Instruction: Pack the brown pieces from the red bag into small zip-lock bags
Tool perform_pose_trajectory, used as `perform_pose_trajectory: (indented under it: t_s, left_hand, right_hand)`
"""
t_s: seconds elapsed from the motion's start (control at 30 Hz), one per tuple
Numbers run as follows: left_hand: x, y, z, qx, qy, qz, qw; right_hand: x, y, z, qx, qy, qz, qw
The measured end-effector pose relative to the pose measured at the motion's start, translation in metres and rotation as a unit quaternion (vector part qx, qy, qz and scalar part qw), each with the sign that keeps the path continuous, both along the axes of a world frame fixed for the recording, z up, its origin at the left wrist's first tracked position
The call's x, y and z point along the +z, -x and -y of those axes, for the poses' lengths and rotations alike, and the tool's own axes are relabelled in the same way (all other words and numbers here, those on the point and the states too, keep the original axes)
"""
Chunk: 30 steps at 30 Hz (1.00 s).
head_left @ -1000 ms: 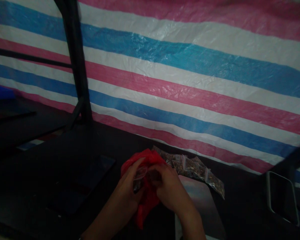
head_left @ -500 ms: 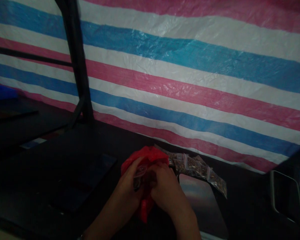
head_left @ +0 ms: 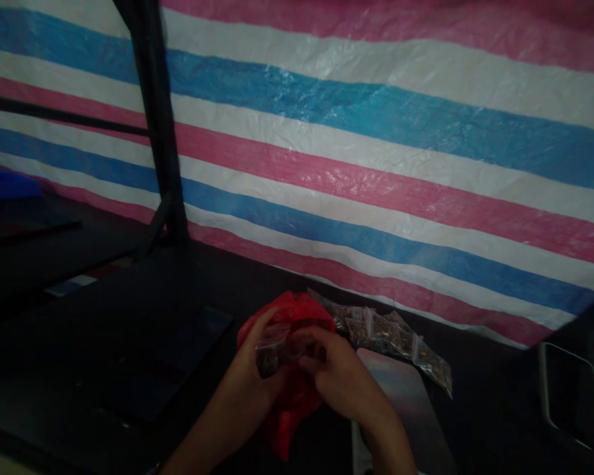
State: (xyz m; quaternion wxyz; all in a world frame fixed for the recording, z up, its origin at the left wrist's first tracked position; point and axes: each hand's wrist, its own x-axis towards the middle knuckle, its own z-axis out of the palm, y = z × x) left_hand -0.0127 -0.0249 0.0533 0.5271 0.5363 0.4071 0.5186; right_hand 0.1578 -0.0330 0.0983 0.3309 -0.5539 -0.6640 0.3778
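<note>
The small clear pouch (head_left: 277, 346) sits over the red bag (head_left: 299, 311) near the worktop's (head_left: 129, 343) back edge, its long axis running left to right. The left hand (head_left: 250, 389) pinches its left end and the right hand (head_left: 344, 379) its right end (fingers closed on it, neither hand nearer).

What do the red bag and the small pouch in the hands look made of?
Red bag: probably thin plastic film, crumpled and faintly glossy. Small pouch: clear, shiny plastic, with dark contents showing through it and a pale glare on its top.
</note>
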Motion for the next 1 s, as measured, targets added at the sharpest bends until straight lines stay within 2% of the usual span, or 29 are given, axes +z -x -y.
perform_pose_trajectory:
  t_s: [0.2,0.37,0.53,0.67,0.83,0.9,1.0]
  left_hand:
    - [-0.008,-0.001,0.004,0.002,-0.063,-0.108,0.992]
    - [-0.002,-0.003,0.004,-0.009,-0.065,-0.112,0.992]
    - [0.001,-0.004,0.002,0.003,-0.104,-0.144,0.984]
    - [-0.002,-0.006,0.001,-0.004,-0.096,-0.141,0.985]
    - [-0.002,-0.005,0.004,-0.018,-0.067,-0.109,0.992]
    - [0.001,-0.004,0.004,-0.022,-0.065,-0.088,0.994]
    - [0.008,-0.003,0.004,-0.004,-0.066,-0.053,0.996]
  right_hand:
    - [0.026,-0.007,0.008,0.017,-0.022,-0.077,0.997]
    - [0.049,-0.004,0.019,0.011,-0.047,-0.029,0.998]
    - [0.047,0.011,0.017,-0.036,-0.114,0.073,0.99]
    - [0.042,0.021,0.014,0.002,-0.133,0.091,0.987]
    - [0.041,0.029,0.012,0.048,-0.165,0.067,0.983]
    - [0.043,0.028,0.01,0.035,-0.183,0.047,0.981]
    - [0.048,0.019,0.011,-0.031,-0.212,0.029,0.976]
